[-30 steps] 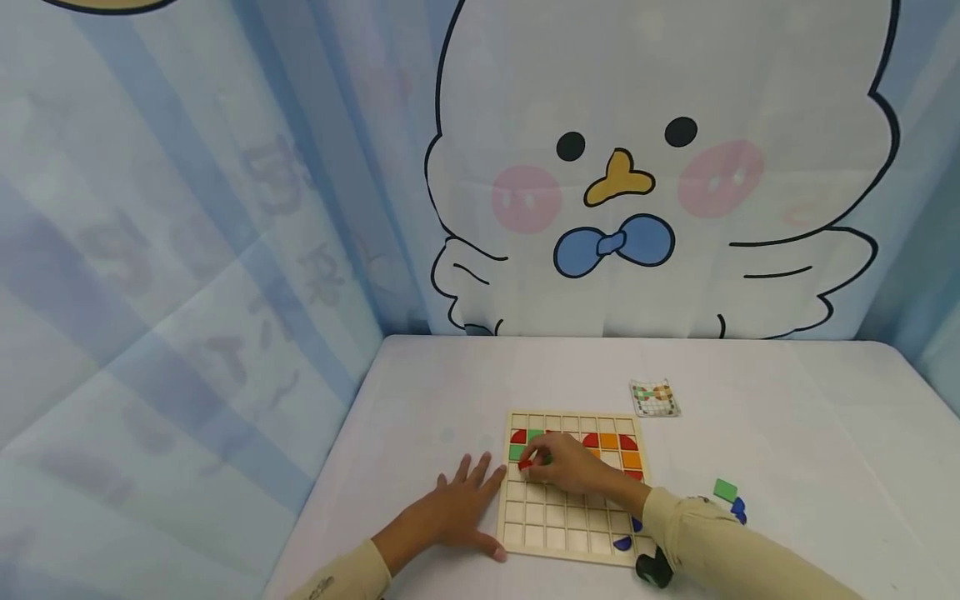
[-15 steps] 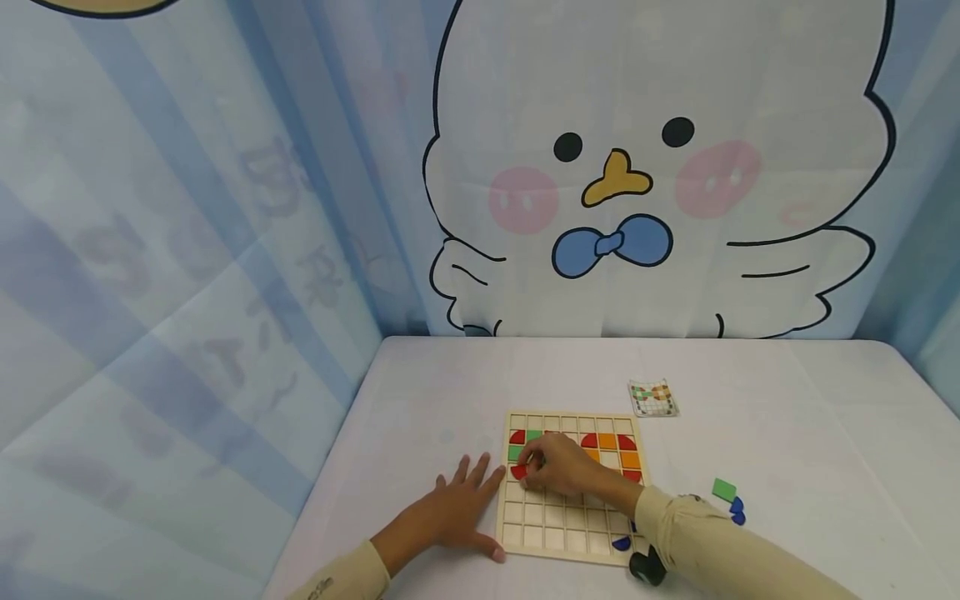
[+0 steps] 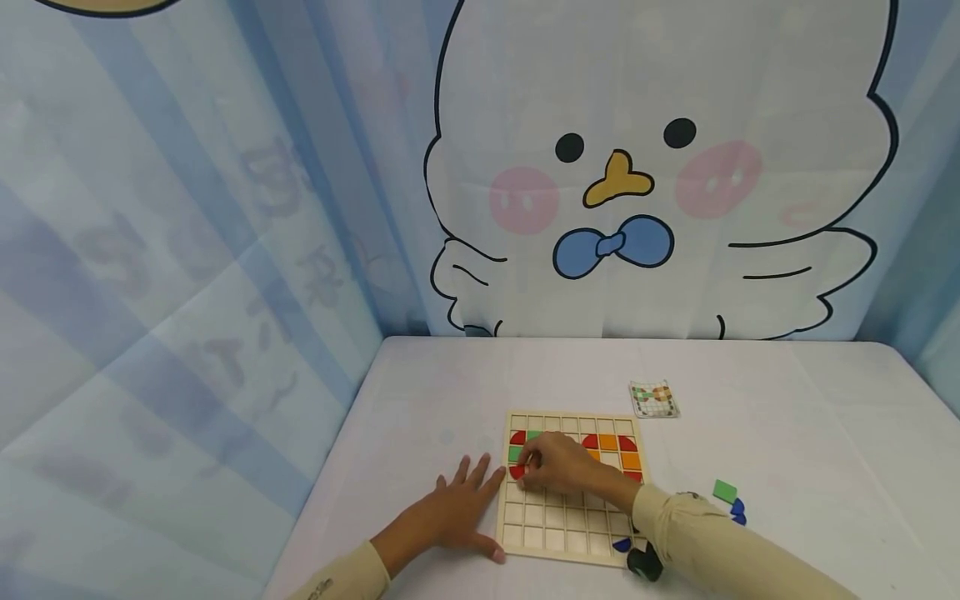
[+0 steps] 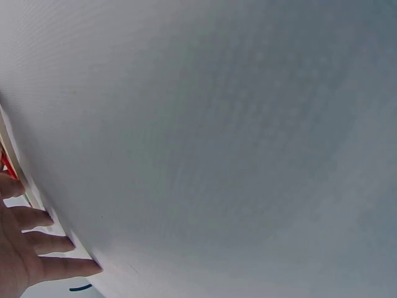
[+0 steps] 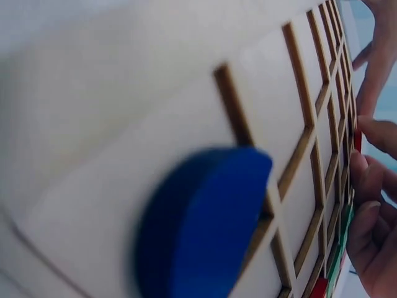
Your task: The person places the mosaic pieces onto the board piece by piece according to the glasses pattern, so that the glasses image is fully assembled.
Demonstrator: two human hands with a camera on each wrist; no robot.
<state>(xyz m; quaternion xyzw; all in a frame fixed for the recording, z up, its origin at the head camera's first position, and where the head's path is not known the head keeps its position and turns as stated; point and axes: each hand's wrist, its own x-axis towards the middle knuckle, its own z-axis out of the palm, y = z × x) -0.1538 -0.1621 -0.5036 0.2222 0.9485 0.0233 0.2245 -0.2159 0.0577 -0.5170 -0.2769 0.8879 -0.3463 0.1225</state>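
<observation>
A wooden grid board (image 3: 558, 533) lies on the white table, with red, green and orange flat pieces set in its upper cells. My right hand (image 3: 558, 462) reaches over its left side and pinches a red rounded piece (image 3: 517, 472) lying in a left-column cell. In the right wrist view, the red piece (image 5: 358, 139) shows between the fingertips. My left hand (image 3: 459, 508) rests spread on the table, fingertips at the board's left edge. Cells under the right hand are hidden. A blue rounded piece (image 3: 622, 545) sits near the board's lower right.
A small patterned card (image 3: 655, 399) lies beyond the board's upper right corner. Right of the board are a green square piece (image 3: 725, 491) and blue pieces (image 3: 738, 511). A dark object (image 3: 645, 563), partly under the right sleeve, overlaps the board's lower right corner.
The red piece has gone from tilted in my right fingertips down into the left-column cell. My right hand has shifted slightly; the left hand stays in place.
</observation>
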